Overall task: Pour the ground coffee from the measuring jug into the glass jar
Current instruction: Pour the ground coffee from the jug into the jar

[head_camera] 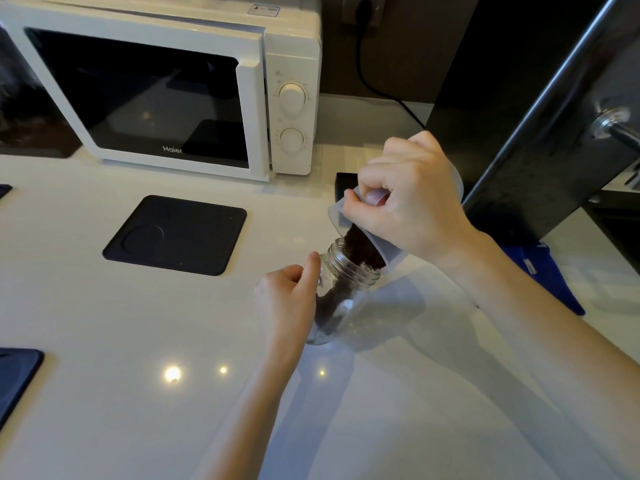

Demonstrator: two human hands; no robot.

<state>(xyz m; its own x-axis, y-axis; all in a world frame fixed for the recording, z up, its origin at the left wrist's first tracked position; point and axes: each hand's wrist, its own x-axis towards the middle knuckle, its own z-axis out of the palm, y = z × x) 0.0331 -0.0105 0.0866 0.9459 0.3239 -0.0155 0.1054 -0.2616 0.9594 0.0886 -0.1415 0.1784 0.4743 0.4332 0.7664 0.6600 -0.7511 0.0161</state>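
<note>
A clear glass jar (341,299) with a threaded neck leans on the white counter, its mouth tipped up to the right. My left hand (289,299) grips its left side. My right hand (408,199) holds a translucent plastic measuring jug (388,252) tilted steeply, spout down over the jar's mouth. Dark ground coffee (360,249) slides out of the jug into the jar, and some coffee lies inside the jar. Most of the jug is hidden behind my right hand.
A white microwave (166,84) stands at the back. A black square mat (176,235) lies left of the jar, another mat (17,382) at the left edge. A dark appliance with a metal handle (540,126) rises on the right, blue cloth (540,271) beneath it.
</note>
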